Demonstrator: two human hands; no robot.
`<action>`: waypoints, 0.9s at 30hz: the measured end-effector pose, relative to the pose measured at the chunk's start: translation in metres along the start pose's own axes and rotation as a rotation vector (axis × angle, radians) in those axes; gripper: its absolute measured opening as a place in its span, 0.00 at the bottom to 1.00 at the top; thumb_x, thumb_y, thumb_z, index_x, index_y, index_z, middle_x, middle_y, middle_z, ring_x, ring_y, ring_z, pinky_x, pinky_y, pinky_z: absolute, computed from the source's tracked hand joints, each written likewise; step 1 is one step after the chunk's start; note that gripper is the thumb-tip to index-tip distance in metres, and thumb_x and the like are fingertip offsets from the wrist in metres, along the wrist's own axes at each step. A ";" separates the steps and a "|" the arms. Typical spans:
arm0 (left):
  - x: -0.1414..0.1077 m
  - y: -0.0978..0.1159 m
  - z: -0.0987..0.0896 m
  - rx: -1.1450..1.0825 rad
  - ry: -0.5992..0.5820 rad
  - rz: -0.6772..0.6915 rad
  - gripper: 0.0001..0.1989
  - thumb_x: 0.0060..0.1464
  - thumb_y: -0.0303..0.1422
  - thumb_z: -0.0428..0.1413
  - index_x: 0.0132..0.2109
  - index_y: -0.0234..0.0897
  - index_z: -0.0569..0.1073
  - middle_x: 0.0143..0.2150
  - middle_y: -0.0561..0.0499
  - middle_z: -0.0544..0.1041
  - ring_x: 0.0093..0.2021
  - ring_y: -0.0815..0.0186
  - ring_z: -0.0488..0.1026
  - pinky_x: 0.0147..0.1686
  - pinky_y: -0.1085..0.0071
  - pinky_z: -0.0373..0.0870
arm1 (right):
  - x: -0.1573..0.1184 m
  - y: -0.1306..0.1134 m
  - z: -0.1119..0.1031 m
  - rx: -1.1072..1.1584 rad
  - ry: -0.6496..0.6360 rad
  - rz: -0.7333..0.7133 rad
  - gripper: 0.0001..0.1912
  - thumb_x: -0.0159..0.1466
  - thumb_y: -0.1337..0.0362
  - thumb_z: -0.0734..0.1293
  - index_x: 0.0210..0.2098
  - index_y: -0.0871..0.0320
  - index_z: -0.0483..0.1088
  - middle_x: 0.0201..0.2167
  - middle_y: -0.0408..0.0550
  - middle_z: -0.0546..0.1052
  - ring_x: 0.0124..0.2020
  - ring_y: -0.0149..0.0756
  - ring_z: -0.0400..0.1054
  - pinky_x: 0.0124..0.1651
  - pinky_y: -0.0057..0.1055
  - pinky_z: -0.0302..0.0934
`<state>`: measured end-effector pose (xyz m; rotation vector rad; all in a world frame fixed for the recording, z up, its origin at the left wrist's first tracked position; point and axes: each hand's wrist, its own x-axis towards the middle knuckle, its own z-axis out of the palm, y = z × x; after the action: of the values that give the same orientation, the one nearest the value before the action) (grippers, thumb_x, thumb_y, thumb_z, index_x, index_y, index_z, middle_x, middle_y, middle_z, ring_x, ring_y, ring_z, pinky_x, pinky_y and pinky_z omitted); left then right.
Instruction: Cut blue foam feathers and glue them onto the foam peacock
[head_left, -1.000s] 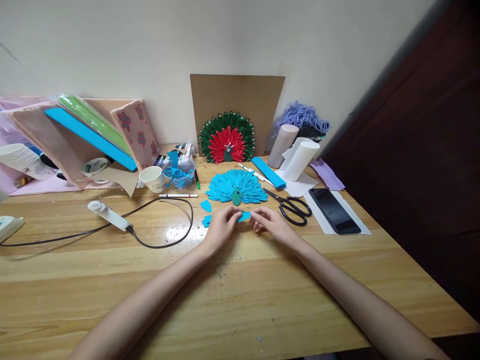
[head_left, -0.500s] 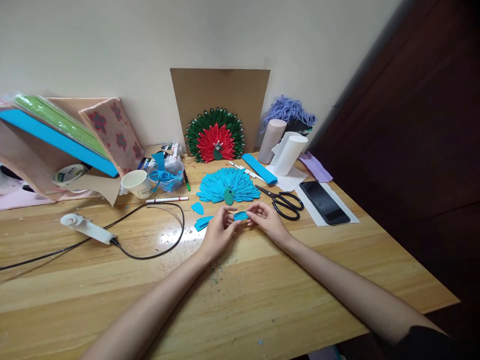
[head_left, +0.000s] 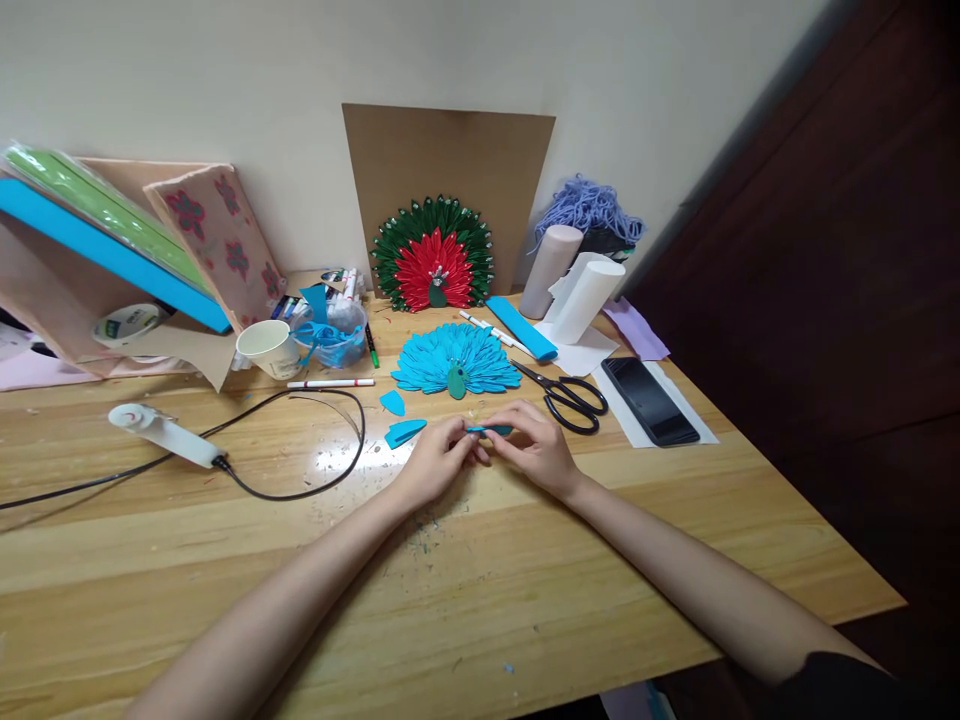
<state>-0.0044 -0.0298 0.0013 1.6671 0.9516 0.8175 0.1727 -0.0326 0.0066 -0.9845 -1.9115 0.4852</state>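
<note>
Between my two hands is a small blue paper piece (head_left: 495, 430), pinched by the fingers of both. My left hand (head_left: 442, 455) grips its left end, and my right hand (head_left: 536, 450) holds it from the right, fingers bent over it. Just beyond them lies a blue paper peacock (head_left: 456, 355) with a green body. Loose blue pieces (head_left: 406, 433) rest left of my left hand, with a smaller blue piece (head_left: 392, 403) behind them. Black-handled scissors (head_left: 574, 400) lie behind my right hand.
A red and green peacock (head_left: 433, 255) leans on a cardboard sheet (head_left: 450, 150). At the left are a white glue gun (head_left: 165, 436) with its cable, a paper cup (head_left: 270, 350) and a tub (head_left: 337, 340). A phone (head_left: 649, 400) and white rolls (head_left: 589, 300) stand or lie right.
The blue piece has turned from face-up to nearly edge-on between my fingers. My right hand's fingers now reach further over it. The view has shifted slightly.
</note>
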 end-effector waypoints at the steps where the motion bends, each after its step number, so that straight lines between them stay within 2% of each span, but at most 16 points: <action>1: 0.000 0.001 0.000 0.027 -0.008 0.004 0.11 0.59 0.35 0.47 0.35 0.34 0.70 0.31 0.47 0.78 0.33 0.65 0.74 0.35 0.71 0.66 | 0.000 0.000 -0.001 -0.020 0.001 -0.024 0.08 0.60 0.68 0.65 0.38 0.53 0.74 0.32 0.48 0.74 0.36 0.36 0.69 0.39 0.33 0.65; 7: -0.001 0.007 -0.003 0.075 -0.053 0.026 0.15 0.60 0.36 0.46 0.33 0.34 0.72 0.31 0.48 0.79 0.33 0.65 0.73 0.36 0.72 0.64 | -0.001 0.002 -0.002 -0.073 -0.021 -0.110 0.09 0.61 0.68 0.63 0.39 0.54 0.74 0.32 0.48 0.75 0.35 0.35 0.70 0.38 0.31 0.65; 17: 0.000 0.006 -0.003 -0.128 -0.075 -0.037 0.17 0.60 0.40 0.45 0.33 0.33 0.72 0.28 0.47 0.78 0.29 0.66 0.71 0.32 0.73 0.64 | -0.005 0.006 -0.002 -0.036 -0.125 -0.004 0.11 0.61 0.66 0.62 0.41 0.51 0.73 0.35 0.48 0.78 0.37 0.38 0.71 0.41 0.35 0.66; 24: -0.001 0.010 -0.003 -0.104 -0.045 -0.052 0.18 0.60 0.38 0.44 0.30 0.33 0.71 0.25 0.47 0.77 0.27 0.66 0.71 0.29 0.73 0.64 | -0.004 0.003 -0.001 -0.005 -0.149 -0.071 0.13 0.61 0.69 0.62 0.43 0.51 0.73 0.36 0.47 0.77 0.37 0.37 0.71 0.42 0.34 0.65; 27: -0.002 0.008 -0.001 0.007 -0.024 -0.042 0.17 0.60 0.37 0.44 0.30 0.34 0.71 0.25 0.49 0.77 0.26 0.67 0.71 0.29 0.73 0.64 | -0.002 0.000 -0.001 0.032 -0.142 0.000 0.11 0.61 0.67 0.63 0.41 0.52 0.73 0.35 0.47 0.77 0.37 0.36 0.71 0.42 0.34 0.65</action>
<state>-0.0048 -0.0324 0.0097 1.6539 0.9709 0.7647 0.1737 -0.0338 0.0059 -0.9509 -2.0238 0.5975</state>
